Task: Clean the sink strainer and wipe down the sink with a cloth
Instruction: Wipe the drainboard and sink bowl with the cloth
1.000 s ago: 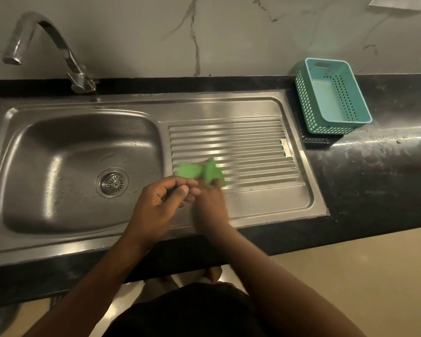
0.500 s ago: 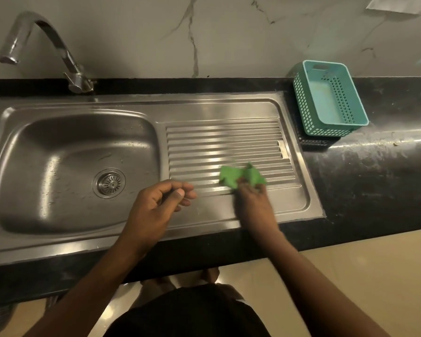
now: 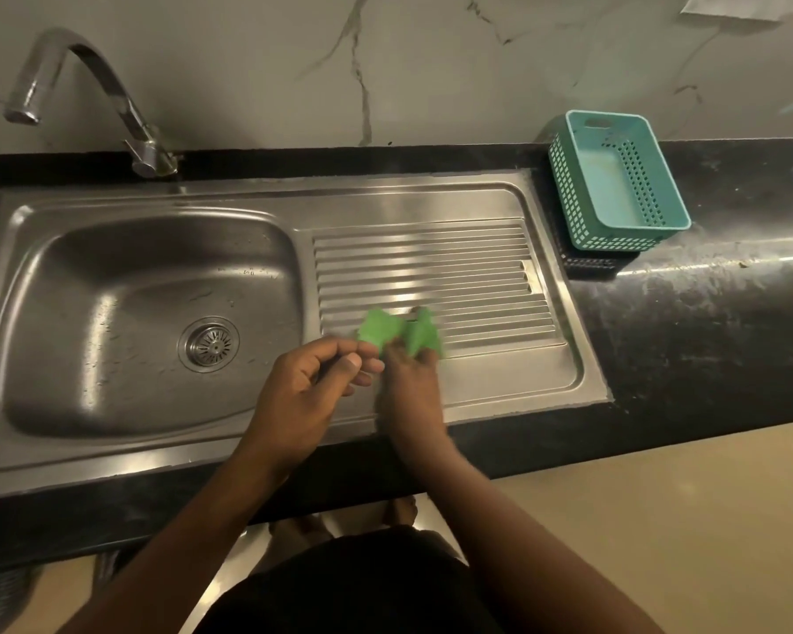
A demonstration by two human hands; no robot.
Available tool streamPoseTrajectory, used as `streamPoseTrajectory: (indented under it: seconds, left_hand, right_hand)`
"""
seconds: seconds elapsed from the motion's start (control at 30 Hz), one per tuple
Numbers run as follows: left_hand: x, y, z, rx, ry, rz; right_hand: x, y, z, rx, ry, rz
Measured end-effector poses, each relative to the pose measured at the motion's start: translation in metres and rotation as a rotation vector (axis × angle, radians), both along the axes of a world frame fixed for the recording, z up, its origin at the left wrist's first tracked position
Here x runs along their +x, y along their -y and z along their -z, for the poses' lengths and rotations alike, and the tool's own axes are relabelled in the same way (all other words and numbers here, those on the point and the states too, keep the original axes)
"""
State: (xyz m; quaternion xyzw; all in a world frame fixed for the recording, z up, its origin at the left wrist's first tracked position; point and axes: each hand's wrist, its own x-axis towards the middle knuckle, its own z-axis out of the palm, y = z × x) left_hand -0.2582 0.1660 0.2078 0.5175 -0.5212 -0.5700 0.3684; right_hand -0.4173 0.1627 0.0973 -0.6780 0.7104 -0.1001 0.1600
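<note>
A small green cloth lies pressed on the ribbed drainboard of the steel sink. My right hand covers its near side and holds it down; the hand is blurred. My left hand hovers just left of it, fingers curled with thumb against forefinger, holding nothing that I can see. The round metal strainer sits in the drain at the bottom of the basin, to the left of both hands.
A curved chrome tap stands at the back left. A teal perforated plastic basket rests on a dark tray on the black counter, right of the drainboard. A marble wall rises behind. The floor lies below the counter edge.
My right hand slid the green cloth right along the drainboard, then back left beside my left hand. The left hand stayed almost still.
</note>
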Motion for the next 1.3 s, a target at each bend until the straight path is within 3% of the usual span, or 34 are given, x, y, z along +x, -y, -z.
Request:
streamPoseTrajectory:
  seconds: [0.1, 0.27, 0.57, 0.73, 1.0, 1.2, 1.3]
  left_hand:
    - [-0.004, 0.002, -0.003, -0.019, -0.015, 0.012]
    - [-0.010, 0.003, -0.002, -0.017, -0.010, 0.037]
    - [0.002, -0.014, 0.007, 0.012, 0.023, 0.066]
    - [0.006, -0.026, 0.010, 0.024, 0.022, 0.084]
    - [0.004, -0.023, 0.007, 0.008, 0.007, 0.094]
    - [-0.005, -0.016, 0.008, 0.015, 0.034, 0.121]
    - [-0.010, -0.012, 0.008, 0.016, 0.039, 0.130]
  right_hand:
    - [0.041, 0.006, -0.012, -0.023, -0.159, -0.304]
    - [0.008, 0.012, -0.015, -0.046, -0.195, -0.417]
    - [-0.188, 0.007, -0.034, 0.112, -0.218, 0.166]
    - [-0.136, 0.020, -0.020, 0.111, -0.235, 0.313]
    - [0.031, 0.010, -0.009, 0.023, -0.106, -0.183]
    - [-0.003, 0.007, -0.020, 0.024, -0.029, -0.402]
    - [-0.055, 0.002, -0.021, 0.030, -0.020, -0.346]
